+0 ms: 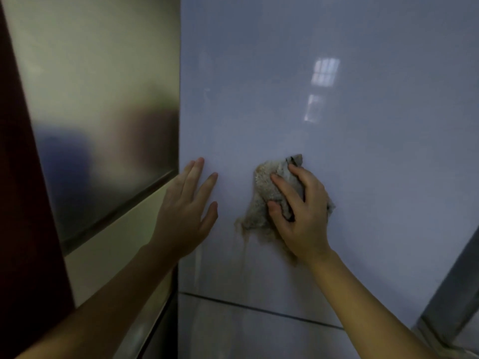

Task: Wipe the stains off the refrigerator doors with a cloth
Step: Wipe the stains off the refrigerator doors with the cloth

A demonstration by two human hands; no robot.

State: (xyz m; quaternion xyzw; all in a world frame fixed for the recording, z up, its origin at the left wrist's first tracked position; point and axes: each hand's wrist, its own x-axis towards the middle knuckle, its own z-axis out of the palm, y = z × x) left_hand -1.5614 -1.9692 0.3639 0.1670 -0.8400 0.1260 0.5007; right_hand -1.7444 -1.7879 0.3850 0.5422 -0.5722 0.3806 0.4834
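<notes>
Head: steel panel [103, 104] beside refrigerator door [324, 112]

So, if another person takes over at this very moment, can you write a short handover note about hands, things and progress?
Left hand: flat on the upper refrigerator door, fingers straight, holding nothing.
Right hand: grips the cloth and presses it on the same door.
Done: the cloth is at the stain; how much is already cleaned, I cannot tell.
Left: the brownish stain under the cloth, with a thin drip running down toward the lower door.
</notes>
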